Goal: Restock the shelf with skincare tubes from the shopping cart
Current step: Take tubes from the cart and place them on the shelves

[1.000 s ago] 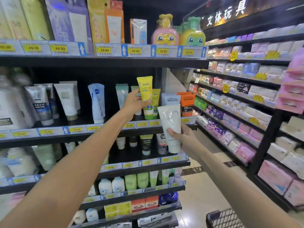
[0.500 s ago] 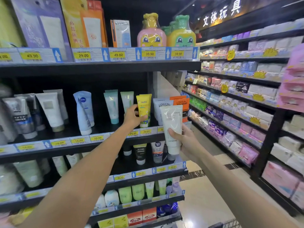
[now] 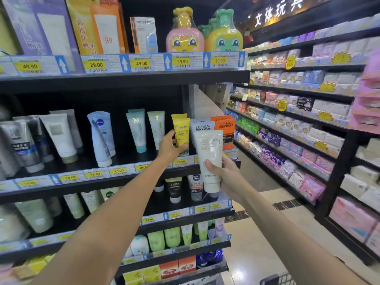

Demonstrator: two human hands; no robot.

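Note:
A yellow skincare tube (image 3: 181, 131) stands cap-down on the black middle shelf (image 3: 127, 161), in front of a second yellow tube. My left hand (image 3: 169, 148) grips its lower part, thumb across the front. My right hand (image 3: 224, 177) holds a cream-white tube (image 3: 209, 159) upright, cap down, out in front of the shelf's right end and in front of the grey and orange L'Oreal tubes (image 3: 213, 125). A corner of the shopping cart (image 3: 275, 279) shows at the bottom edge.
Green, blue and white tubes (image 3: 135, 128) line the same shelf to the left. A shelf of boxes and cartoon-shaped bottles (image 3: 185, 33) hangs above, more tube shelves lie below. An aisle with shelves of pastel packs (image 3: 298, 124) runs along the right.
My left hand has lowered the yellow tube from above the row down onto the middle shelf, in front of the other yellow tube. My right hand keeps hold of the white tube.

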